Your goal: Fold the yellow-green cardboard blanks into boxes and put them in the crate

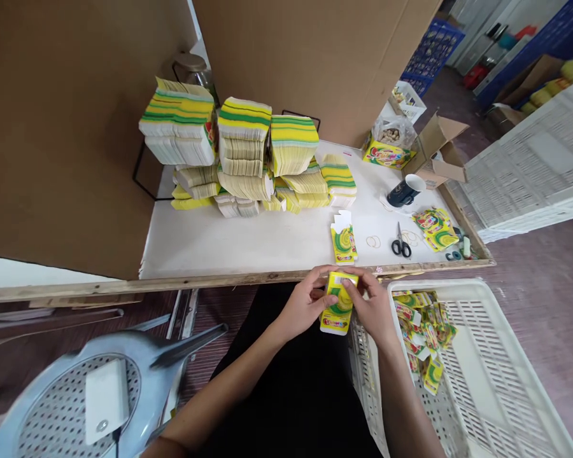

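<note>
Between my two hands, just in front of the table's wooden edge, is a small yellow-green printed carton [339, 304]. My left hand [310, 302] grips its left side, thumb across the front. From the right, my right hand [370, 302] holds it near the top, its thumb on the upper part of the front. Past my fingers on the table lies another flat carton [344, 238] with white flaps at its far end. Thick stacks of flat cartons [245, 121] stand at the back of the table.
A white plastic crate [510, 356] with several yellow cartons [432, 372] stands at my right. Scissors [400, 245], a dark mug [405, 191] and an open cardboard box [437, 149] occupy the table's right side. A blue-grey plastic chair [146, 356] bearing a white power bank [107, 401] is at left.
</note>
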`<state>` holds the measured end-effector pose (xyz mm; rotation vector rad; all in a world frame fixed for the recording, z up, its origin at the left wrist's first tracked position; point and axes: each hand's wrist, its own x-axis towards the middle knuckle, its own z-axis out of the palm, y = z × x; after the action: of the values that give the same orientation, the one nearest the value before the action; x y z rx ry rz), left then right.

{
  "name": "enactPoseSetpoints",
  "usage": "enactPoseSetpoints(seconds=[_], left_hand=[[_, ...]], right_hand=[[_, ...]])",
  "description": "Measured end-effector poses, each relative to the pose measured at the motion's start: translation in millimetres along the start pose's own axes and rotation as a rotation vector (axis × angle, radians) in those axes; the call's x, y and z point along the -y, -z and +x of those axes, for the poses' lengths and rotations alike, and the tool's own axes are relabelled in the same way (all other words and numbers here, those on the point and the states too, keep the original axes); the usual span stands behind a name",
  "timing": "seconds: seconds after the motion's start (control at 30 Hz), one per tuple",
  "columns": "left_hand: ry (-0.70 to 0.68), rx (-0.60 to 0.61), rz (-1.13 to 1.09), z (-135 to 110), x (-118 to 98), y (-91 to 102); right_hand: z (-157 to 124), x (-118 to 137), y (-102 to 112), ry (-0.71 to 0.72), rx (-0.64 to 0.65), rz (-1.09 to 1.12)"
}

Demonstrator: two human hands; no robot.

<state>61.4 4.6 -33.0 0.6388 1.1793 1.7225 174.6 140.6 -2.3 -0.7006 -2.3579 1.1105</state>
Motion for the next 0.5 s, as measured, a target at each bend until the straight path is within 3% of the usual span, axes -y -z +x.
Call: enactPoseSetpoints(seconds=[0.07, 0.17, 0.2, 0.27, 0.33, 0.5], left_hand=[[-0.037, 0.040, 0.078, 2, 1, -3.7], [-0.082, 0.033, 0.178, 5, 5, -2.3], [-0.086, 0.023, 0.197, 5, 7, -1.1], [-0.082, 0.009, 0.218, 6, 10, 0.4], [-0.070, 0.007, 0.229, 5, 11, 0.3], [-0.046, -0.037, 0.259, -1, 8, 4.6]], right_hand=[[-7, -8, 29, 0.010, -0.176, -0.166], [-17, -24, 76, -0.051, -0.492, -0.604], [-18, -30, 86, -0.111, -0.557, -0.711], [-15, -40, 91, -0.194, -0.570, -0.787], [-2, -48, 75, -0.224, -0.474, -0.726], [53, -57, -4, -0.335, -0.101, -0.673]])
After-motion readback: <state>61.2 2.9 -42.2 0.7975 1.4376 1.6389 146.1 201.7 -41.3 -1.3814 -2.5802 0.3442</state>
